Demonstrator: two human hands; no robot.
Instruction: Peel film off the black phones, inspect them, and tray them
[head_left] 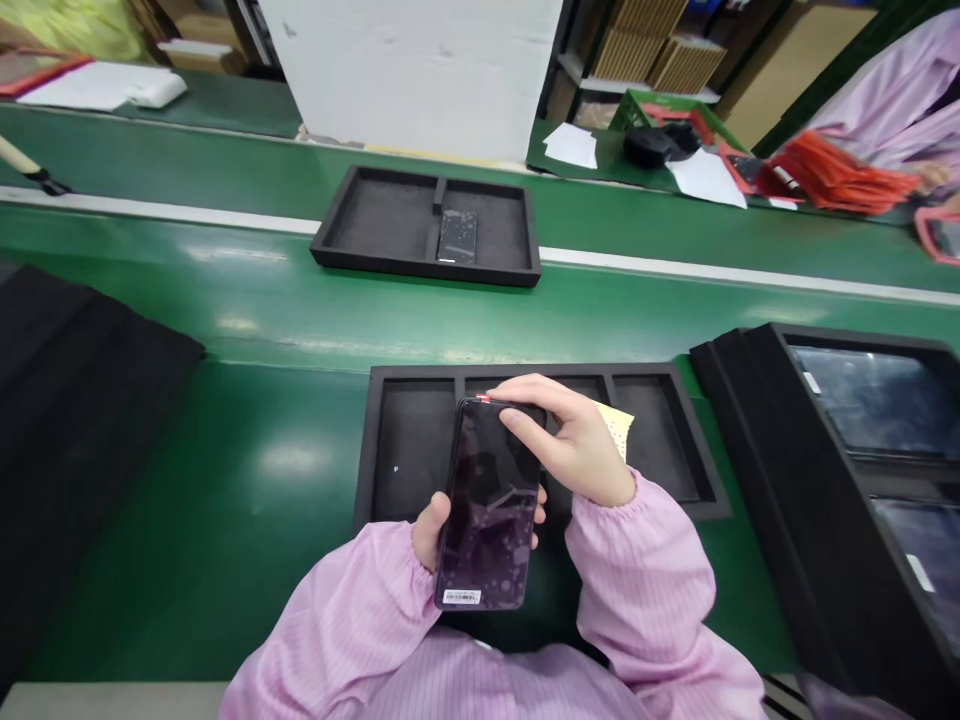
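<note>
Head view: I have a black smartphone (487, 510) in front of me, screen towards me and leaning slightly, with pale bubbles over the screen and a white barcode label (461, 597) at its lower left corner. My left fingers (541, 504) wrap round it from behind, thumb on one long edge and fingertips showing past the other, so it sits firmly in that grasp. My right fingers (551, 396) bend close together at the top edge, the thumb over the screen and the forefinger at a small red tab (484, 398); I cannot tell whether they pinch the tab.

Behind the phone, a black compartmented tray (709, 500) lies on the green tabletop (300, 450), with a yellow dotted sheet (616, 425) partly hidden by my right wrist. Farther off, a second black tray (337, 245) holds another phone (457, 237) beside its divider. To my right, a black holder (817, 480) carries two dark-screened devices (877, 400). At upper right, a co-worker's pink sleeve (900, 90) shows near some red-orange pouches (840, 175).
</note>
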